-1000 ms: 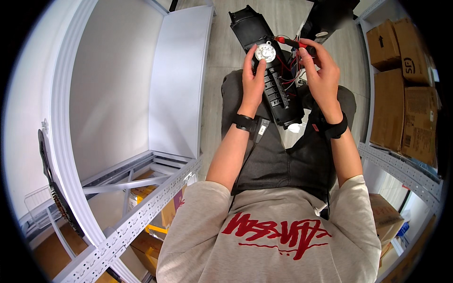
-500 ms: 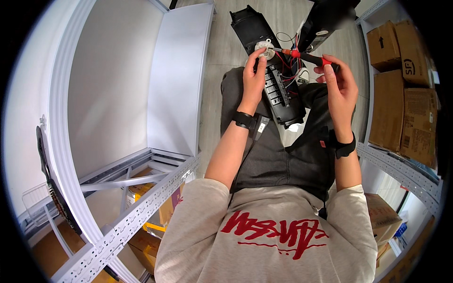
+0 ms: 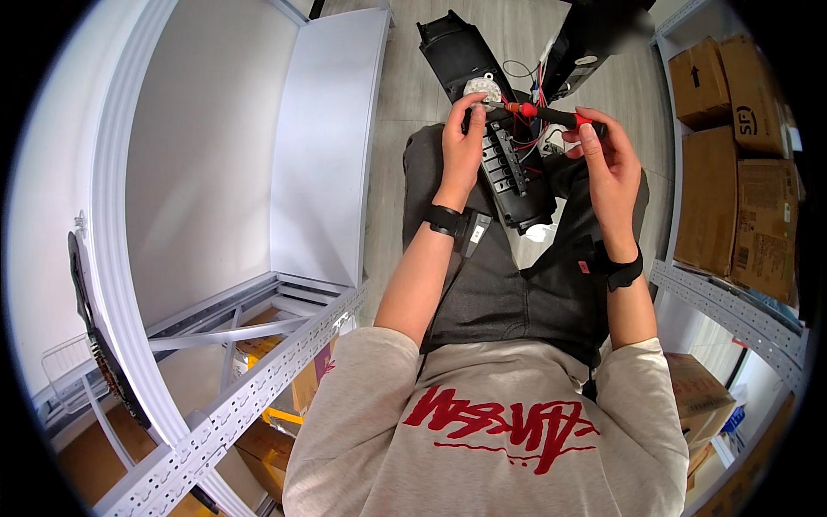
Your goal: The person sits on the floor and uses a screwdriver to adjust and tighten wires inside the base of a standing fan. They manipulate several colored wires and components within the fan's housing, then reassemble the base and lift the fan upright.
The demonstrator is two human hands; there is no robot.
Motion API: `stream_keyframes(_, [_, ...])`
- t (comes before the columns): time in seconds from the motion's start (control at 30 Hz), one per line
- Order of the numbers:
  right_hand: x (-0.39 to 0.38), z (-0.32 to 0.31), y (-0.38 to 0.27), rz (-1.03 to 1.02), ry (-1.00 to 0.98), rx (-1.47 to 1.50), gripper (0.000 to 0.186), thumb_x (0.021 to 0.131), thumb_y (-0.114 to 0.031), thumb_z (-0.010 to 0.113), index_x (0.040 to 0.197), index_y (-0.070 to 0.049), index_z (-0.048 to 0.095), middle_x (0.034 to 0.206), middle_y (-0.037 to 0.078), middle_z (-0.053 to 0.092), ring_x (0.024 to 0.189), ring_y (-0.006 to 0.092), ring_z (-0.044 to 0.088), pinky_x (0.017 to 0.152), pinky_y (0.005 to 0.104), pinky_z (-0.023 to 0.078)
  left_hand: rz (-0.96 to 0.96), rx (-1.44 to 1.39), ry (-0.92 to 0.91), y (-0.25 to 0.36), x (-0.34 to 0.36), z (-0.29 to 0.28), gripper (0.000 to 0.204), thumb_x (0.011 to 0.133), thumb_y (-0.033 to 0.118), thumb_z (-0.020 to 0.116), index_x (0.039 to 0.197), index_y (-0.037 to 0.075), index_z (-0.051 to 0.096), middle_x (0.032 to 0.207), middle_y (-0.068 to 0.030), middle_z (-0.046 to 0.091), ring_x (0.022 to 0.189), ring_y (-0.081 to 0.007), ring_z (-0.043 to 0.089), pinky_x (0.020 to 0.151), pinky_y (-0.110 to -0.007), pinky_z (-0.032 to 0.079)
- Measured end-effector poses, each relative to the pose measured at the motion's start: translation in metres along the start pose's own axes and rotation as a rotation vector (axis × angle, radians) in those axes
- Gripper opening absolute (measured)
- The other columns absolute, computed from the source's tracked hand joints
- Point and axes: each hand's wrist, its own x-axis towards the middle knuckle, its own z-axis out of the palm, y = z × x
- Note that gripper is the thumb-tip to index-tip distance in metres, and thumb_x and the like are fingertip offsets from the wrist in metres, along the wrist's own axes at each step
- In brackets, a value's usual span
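Observation:
My right hand (image 3: 608,153) is closed around the red-and-black handle of a screwdriver (image 3: 551,115), its shaft pointing left. The tip lies at the lower edge of a white round plastic part (image 3: 481,86) on a long black housing (image 3: 519,194). There my left hand (image 3: 463,148) pinches with thumb and forefinger, close to the tip; what lies between the fingers is too small to make out. Below the white part, the housing carries a row of black compartments (image 3: 503,164) and leans toward my lap. Thin red and white wires (image 3: 538,86) run beside it.
A second black casing (image 3: 579,56) stands beyond the wires. White shelving with a perforated beam (image 3: 233,388) runs along my left. Cardboard boxes (image 3: 706,202) are stacked on a rack at the right. A small dark plug-like piece (image 3: 476,233) lies on my left thigh.
My right hand and the screwdriver have shifted slightly left and toward me. The tip has dropped from the middle of the white part to its lower edge. My left hand has hardly moved.

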Motion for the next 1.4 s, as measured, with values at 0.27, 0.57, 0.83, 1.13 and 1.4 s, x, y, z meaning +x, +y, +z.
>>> stream_keyframes(0.27, [0.0, -0.001, 0.001, 0.021, 0.008, 0.008, 0.027, 0.102, -0.017, 0.059, 0.123, 0.0, 0.062, 0.1, 0.008, 0.069, 0.091, 0.0122, 0.067, 0.073, 0.025, 0.053, -0.039, -0.04, -0.004, 0.0, -0.001, 0.0, 0.025, 0.1, 0.017, 0.061, 0.122, 0.004, 0.062, 0.12, -0.0036, 0.064, 0.113, -0.0137, 0.055, 0.101, -0.028, 0.04])
stream_keyframes(0.57, [0.002, -0.002, 0.005, 0.05, -0.004, 0.037, 0.027, 0.103, -0.019, 0.058, 0.122, 0.0, 0.063, 0.1, 0.008, 0.07, 0.091, 0.0133, 0.068, 0.073, 0.0263, 0.054, -0.072, -0.056, 0.007, -0.002, 0.0, -0.001, 0.022, 0.098, 0.012, 0.061, 0.119, 0.004, 0.063, 0.116, -0.0031, 0.064, 0.108, -0.0129, 0.056, 0.097, -0.027, 0.041])
stream_keyframes(0.83, [0.001, -0.001, 0.006, 0.046, 0.003, 0.015, 0.026, 0.103, -0.017, 0.058, 0.121, 0.001, 0.063, 0.1, 0.008, 0.07, 0.09, 0.0124, 0.067, 0.073, 0.026, 0.054, -0.068, -0.066, 0.017, -0.004, 0.0, -0.001, 0.022, 0.1, 0.011, 0.058, 0.12, 0.005, 0.063, 0.115, -0.0027, 0.063, 0.105, -0.0115, 0.055, 0.094, -0.026, 0.042])
stream_keyframes(1.13, [-0.01, 0.006, -0.002, -0.043, -0.007, -0.052, 0.024, 0.1, -0.012, 0.061, 0.121, 0.0, 0.064, 0.102, 0.007, 0.069, 0.09, 0.0113, 0.068, 0.073, 0.0243, 0.055, -0.055, -0.065, 0.034, -0.003, 0.0, 0.001, 0.021, 0.101, 0.013, 0.057, 0.119, 0.005, 0.064, 0.114, -0.0022, 0.064, 0.104, -0.0113, 0.055, 0.095, -0.026, 0.042])
stream_keyframes(1.4, [-0.013, 0.011, -0.007, -0.166, 0.001, -0.208, 0.023, 0.094, -0.008, 0.069, 0.115, -0.001, 0.068, 0.097, 0.008, 0.069, 0.077, 0.0096, 0.066, 0.066, 0.022, 0.051, -0.038, -0.062, 0.031, -0.001, 0.001, 0.001, 0.021, 0.101, 0.012, 0.057, 0.119, 0.004, 0.064, 0.114, -0.0029, 0.064, 0.106, -0.0118, 0.056, 0.096, -0.027, 0.042])
